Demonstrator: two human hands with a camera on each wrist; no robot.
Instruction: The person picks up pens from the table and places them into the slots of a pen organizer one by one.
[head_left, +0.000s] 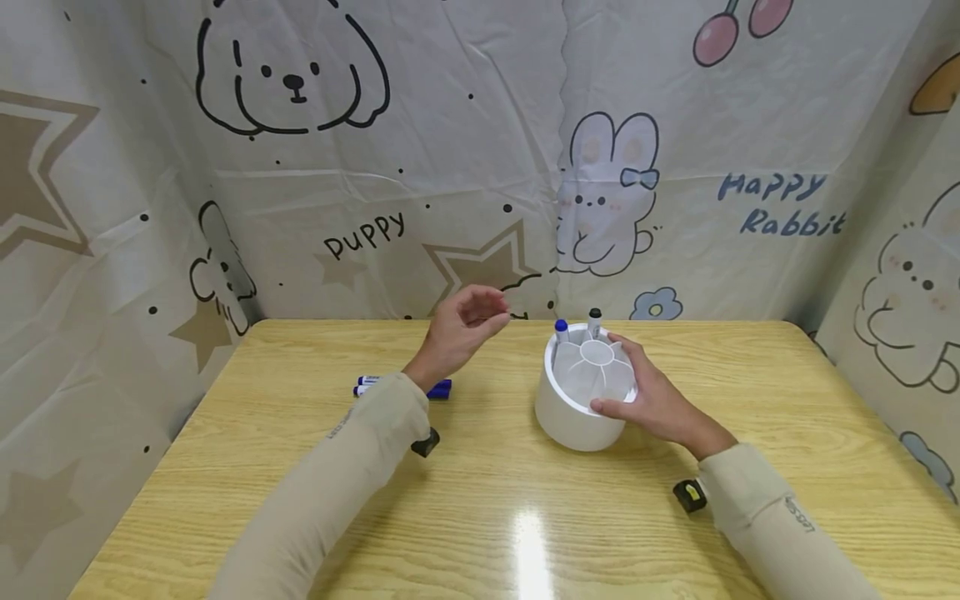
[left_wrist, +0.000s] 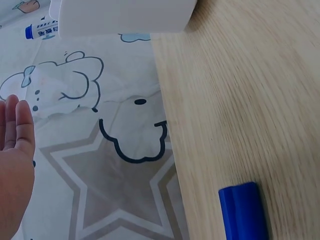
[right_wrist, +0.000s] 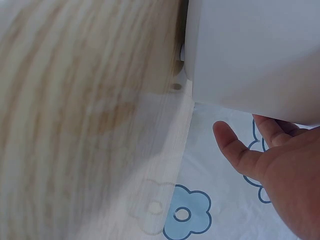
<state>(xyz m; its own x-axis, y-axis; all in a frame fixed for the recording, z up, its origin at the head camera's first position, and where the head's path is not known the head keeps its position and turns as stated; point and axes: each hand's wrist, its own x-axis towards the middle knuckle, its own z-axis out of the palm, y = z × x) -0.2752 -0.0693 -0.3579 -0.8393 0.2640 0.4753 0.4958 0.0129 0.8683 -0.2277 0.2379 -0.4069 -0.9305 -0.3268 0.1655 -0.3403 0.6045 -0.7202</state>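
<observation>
A white round pen holder (head_left: 576, 423) with petal-shaped compartments stands on the table. My right hand (head_left: 660, 403) holds its right side, thumb over the front rim and fingers at the far rim. A blue-capped whiteboard marker (head_left: 562, 332) and a black-capped marker (head_left: 595, 323) stand upright in compartments at its back. My left hand (head_left: 463, 332) hovers left of the holder, fingers loosely bent and holding nothing. Beneath the left forearm, blue markers (head_left: 441, 389) lie on the table, partly hidden. One blue marker end (left_wrist: 245, 212) shows in the left wrist view.
The wooden table (head_left: 480, 517) reaches back to a printed curtain (head_left: 465, 183) with cartoon animals. A small black device (head_left: 425, 442) sits under the left wrist, and another black device (head_left: 690, 495) sits under the right wrist.
</observation>
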